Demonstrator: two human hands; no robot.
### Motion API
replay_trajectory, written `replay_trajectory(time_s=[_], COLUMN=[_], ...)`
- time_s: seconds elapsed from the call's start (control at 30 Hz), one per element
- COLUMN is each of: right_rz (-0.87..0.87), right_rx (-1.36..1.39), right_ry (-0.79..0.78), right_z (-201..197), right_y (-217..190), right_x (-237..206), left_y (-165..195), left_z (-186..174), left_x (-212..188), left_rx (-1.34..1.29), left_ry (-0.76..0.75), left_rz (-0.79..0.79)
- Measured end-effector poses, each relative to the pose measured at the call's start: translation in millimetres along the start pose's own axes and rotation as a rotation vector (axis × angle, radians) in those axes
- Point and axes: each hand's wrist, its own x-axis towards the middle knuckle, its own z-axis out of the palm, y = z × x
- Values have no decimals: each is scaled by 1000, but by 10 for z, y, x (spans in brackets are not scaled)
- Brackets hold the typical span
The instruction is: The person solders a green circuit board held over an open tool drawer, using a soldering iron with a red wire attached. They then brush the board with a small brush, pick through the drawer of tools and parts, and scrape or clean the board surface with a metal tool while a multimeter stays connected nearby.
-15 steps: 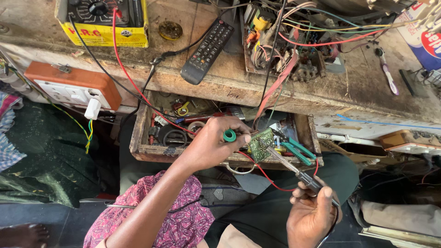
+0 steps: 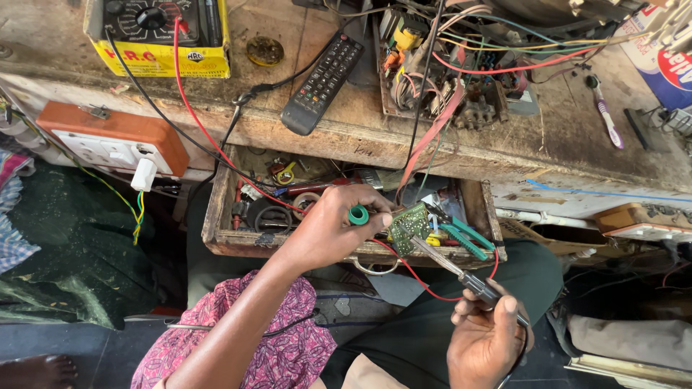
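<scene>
Cluttered drawer (image 2: 223,216) behind circuit board (image 2: 409,225)

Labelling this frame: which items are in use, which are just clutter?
In use:
left hand holding small green circuit board and green spool
right hand holding soldering iron

Lying about:
remote control
multimeter
toothbrush
green-handled pliers
wooden drawer

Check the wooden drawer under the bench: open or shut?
Open: the wooden drawer is pulled out from the bench, its tools and tape rolls exposed below the left hand.
</scene>
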Motion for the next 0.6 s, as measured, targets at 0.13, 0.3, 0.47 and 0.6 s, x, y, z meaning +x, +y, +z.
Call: replay_trajectory(time_s=[0.13, 0.3, 0.47, 0.6], right_rz=[26, 56, 51, 64], right_rx=[13, 44, 27, 24], right_ry=[4, -9, 0, 4], right_z=[-13, -27, -13, -13], right_y=[20, 46, 32, 19], right_x=[14, 33, 13, 26], left_y=[-4, -6, -1, 4], left_z=[1, -6, -13, -4], left_x=[8, 19, 13, 26], left_rx=[0, 14, -2, 4], left_ry=[-4, 2, -8, -8], left_rz=[-15, -6, 0, 9])
